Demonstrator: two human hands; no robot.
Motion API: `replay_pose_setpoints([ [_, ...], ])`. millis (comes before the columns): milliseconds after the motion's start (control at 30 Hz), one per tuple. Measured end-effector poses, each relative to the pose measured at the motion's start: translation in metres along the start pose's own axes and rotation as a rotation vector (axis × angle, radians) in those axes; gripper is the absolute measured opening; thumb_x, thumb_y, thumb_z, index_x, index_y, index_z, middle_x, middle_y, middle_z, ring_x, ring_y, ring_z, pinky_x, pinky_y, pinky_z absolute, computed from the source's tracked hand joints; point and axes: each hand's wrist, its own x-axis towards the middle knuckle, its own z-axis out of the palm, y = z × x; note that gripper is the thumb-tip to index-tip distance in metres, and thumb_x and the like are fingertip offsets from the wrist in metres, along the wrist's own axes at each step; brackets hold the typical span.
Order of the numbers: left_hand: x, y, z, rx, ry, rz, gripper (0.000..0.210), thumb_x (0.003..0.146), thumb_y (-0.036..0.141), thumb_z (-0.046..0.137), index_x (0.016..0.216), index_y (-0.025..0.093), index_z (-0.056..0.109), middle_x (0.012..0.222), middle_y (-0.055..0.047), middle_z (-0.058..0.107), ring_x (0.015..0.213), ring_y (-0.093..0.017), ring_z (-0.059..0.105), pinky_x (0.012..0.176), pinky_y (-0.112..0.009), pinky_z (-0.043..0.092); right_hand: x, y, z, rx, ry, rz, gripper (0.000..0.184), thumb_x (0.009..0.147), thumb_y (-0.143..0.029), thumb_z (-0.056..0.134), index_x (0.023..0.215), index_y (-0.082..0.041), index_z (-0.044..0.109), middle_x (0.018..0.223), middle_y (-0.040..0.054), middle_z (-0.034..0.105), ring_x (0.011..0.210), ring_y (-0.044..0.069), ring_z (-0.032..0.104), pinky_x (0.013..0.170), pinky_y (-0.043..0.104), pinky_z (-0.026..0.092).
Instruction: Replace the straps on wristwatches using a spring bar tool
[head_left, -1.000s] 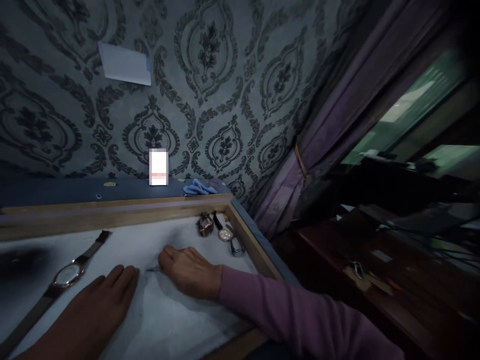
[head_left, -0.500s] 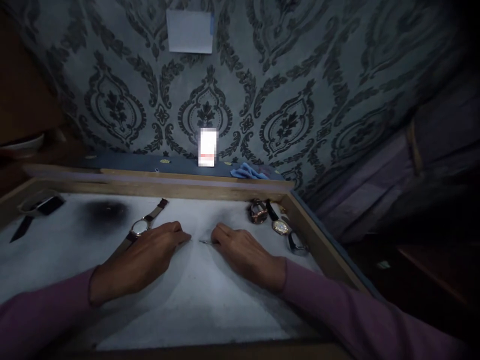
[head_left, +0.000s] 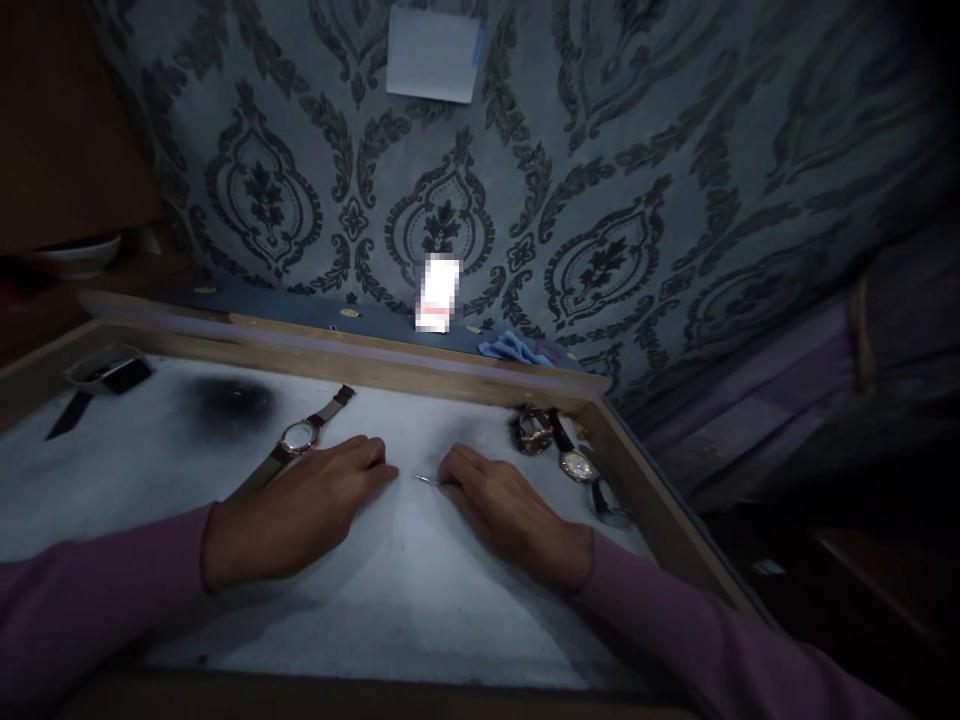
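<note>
In the right hand point(head_left: 514, 510), fingers closed, grips a slim metal piece point(head_left: 426, 479) right of the flat-laid wristwatch point(head_left: 298, 437); beside it, has just curled the left hand point(head_left: 292, 510) from flat, apparently suiting finer handling; cannot tell whether empty.

Dusky mauve-purple long sleeves cover both arms, the left sleeve point(head_left: 112, 575) beginning right at the wrist of the bare left hand point(head_left: 300, 510) and the right sleeve point(head_left: 690, 620) at the wrist of the bare right hand point(head_left: 510, 510). The cloth looks plain and matte, fairly snug close to each hand and fuller farther back, with soft creases behind the right one. A thin darker edge finishes the left cuff point(head_left: 208, 550), just behind that hand.
</note>
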Motion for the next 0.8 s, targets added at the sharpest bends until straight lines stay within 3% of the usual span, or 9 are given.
replay_pose_setpoints([
  [400, 0.000, 0.009, -0.003, 0.087, -0.034, -0.014, 0.026, 0.094, 0.006, 0.034, 0.089, 0.017, 0.057, 0.093, -0.005, 0.056, 0.080, -0.018, 0.049, 0.067, -0.029, 0.035, -0.003, -0.003, 0.005, -0.388, -0.015, -0.094, 0.015, 0.095, -0.006, 0.040, 0.093, -0.016, 0.051, 0.090, 0.0058, 0.058, 0.058, 0.014, 0.049, 0.049, 0.030, 0.023],
  [800, -0.001, 0.013, -0.003, 0.167, -0.060, -0.011, 0.025, 0.092, 0.005, 0.036, 0.095, 0.018, 0.057, 0.092, -0.004, 0.053, 0.079, -0.018, 0.048, 0.065, -0.029, 0.036, -0.004, -0.012, -0.003, -0.385, -0.025, -0.128, 0.016, 0.096, -0.006, 0.041, 0.104, -0.012, 0.054, 0.094, 0.0091, 0.060, 0.066, 0.016, 0.054, 0.053, 0.027, 0.031],
])
